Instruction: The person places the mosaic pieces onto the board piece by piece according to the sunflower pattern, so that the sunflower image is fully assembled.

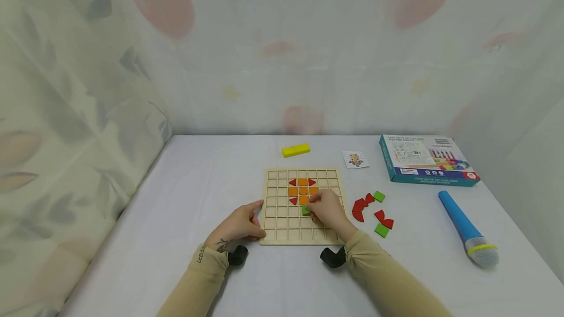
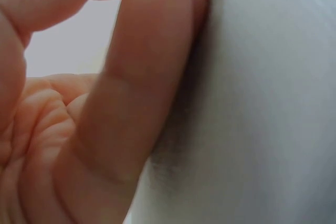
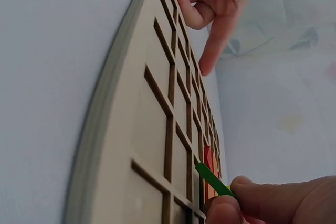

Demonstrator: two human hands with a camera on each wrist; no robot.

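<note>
A wooden grid board (image 1: 282, 243) lies in front of me. My right hand (image 1: 329, 208) pinches a green square tile (image 3: 212, 178) between thumb and fingertips. In the right wrist view the tile is tilted, one edge right at a grid cell; from the head it sits just below the lowest orange square (image 1: 304, 200). Above are more orange squares, an orange circle (image 1: 303, 191) and red pieces (image 1: 293, 201) set in cells. At the board's left edge, my left hand (image 1: 233, 225) rests with thumb and index finger spread along it; its palm shows in the left wrist view.
Right of the board lie loose red pieces (image 1: 358, 204) and green squares (image 1: 381, 230). Behind it are a yellow block (image 1: 295, 150) and a small pattern card (image 1: 355, 159). A boxed set (image 1: 429, 160) and a blue toy microphone (image 1: 460, 216) are farther right.
</note>
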